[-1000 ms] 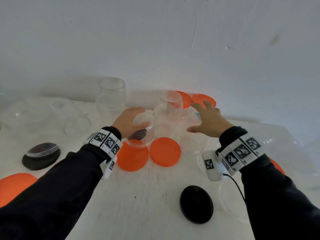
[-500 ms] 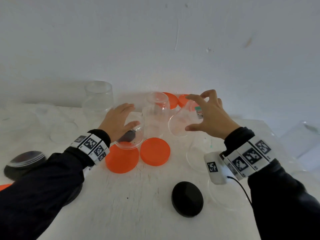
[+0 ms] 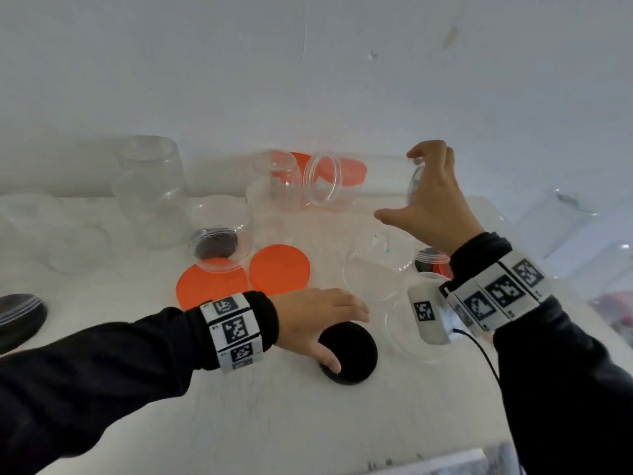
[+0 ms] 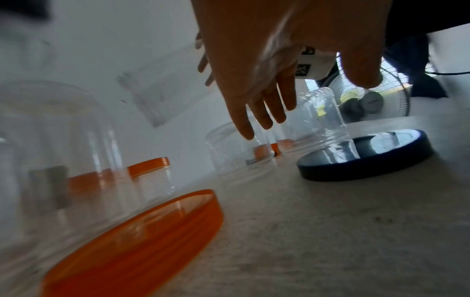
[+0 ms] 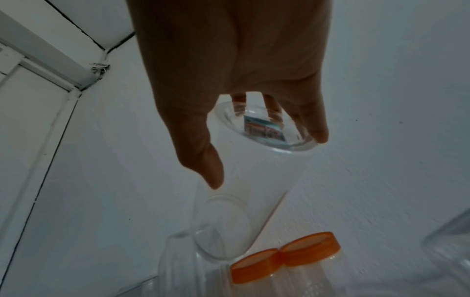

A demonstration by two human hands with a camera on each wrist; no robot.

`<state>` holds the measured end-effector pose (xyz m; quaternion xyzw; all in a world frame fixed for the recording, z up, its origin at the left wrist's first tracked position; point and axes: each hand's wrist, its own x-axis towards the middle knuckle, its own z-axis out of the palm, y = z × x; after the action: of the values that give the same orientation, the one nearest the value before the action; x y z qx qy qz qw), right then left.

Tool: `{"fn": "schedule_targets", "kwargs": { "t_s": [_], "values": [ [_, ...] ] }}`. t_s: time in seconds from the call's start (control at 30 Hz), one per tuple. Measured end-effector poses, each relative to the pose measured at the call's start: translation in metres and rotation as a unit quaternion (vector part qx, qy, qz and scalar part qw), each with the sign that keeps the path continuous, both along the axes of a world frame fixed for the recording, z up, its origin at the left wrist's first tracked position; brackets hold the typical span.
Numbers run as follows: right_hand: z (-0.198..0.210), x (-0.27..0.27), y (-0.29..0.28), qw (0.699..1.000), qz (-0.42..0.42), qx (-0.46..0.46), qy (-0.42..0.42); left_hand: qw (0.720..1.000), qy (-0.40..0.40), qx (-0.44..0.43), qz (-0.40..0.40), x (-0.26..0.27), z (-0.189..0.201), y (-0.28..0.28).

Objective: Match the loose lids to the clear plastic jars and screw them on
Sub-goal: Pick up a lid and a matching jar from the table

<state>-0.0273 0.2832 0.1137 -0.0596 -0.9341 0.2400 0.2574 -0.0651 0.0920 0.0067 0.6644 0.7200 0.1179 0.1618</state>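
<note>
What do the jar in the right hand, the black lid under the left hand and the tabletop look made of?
Jar: clear, glossy, thin-walled, likely plastic; the wall and orange lids show through it, and a sticker sits on its base. Black lid: opaque, smooth, faint sheen in the left wrist view, probably moulded plastic. Tabletop: white, matt, slightly grainy; perhaps painted wood, cannot tell.

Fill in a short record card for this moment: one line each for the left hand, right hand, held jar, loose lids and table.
left hand: fingers straight, resting on the black lid
right hand: grips the clear jar by its base
held jar: lifted, tipped sideways, no lid on it
loose lids: two orange lids flat on the table, the black one nearer
table: white, bearing several more clear jars
</note>
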Motion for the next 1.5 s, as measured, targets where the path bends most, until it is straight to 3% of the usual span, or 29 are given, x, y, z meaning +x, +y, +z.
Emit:
{"fn": "schedule_targets", "kwargs": {
  "t_s": [0.2, 0.37, 0.53, 0.7, 0.87, 1.07, 1.2, 1.5],
  "values": [
    [-0.013, 0.011, 0.000, 0.999, -0.011, -0.045, 0.023, 0.996, 0.017, -0.065, -0.065, 0.003, -0.014, 0.017],
    [-0.014, 0.016, -0.003, 0.999, -0.002, -0.047, 0.016, 0.992, 0.002, -0.107, -0.067, 0.004, -0.019, 0.019],
    [-0.020, 0.015, -0.011, 0.995, 0.000, -0.089, 0.047, 0.995, -0.012, -0.092, -0.023, -0.001, -0.017, 0.004],
    [-0.035, 0.008, -0.029, 0.987, 0.018, -0.127, 0.093, 0.995, -0.034, -0.055, 0.072, -0.015, -0.008, -0.033],
    [-0.042, 0.004, -0.055, 0.985, 0.068, -0.155, 0.039, 0.982, -0.064, 0.035, 0.174, -0.026, -0.001, -0.082],
    [-0.059, 0.001, -0.083, 0.958, 0.126, -0.258, -0.018, 0.933, -0.097, 0.117, 0.327, -0.028, 0.011, -0.137],
    [-0.076, -0.001, -0.096, 0.927, 0.168, -0.320, -0.100, 0.877, -0.168, 0.190, 0.409, -0.028, 0.018, -0.170],
    [-0.110, -0.009, -0.112, 0.921, 0.194, -0.276, -0.193, 0.757, -0.236, 0.346, 0.501, -0.014, 0.018, -0.195]
  ]
}}
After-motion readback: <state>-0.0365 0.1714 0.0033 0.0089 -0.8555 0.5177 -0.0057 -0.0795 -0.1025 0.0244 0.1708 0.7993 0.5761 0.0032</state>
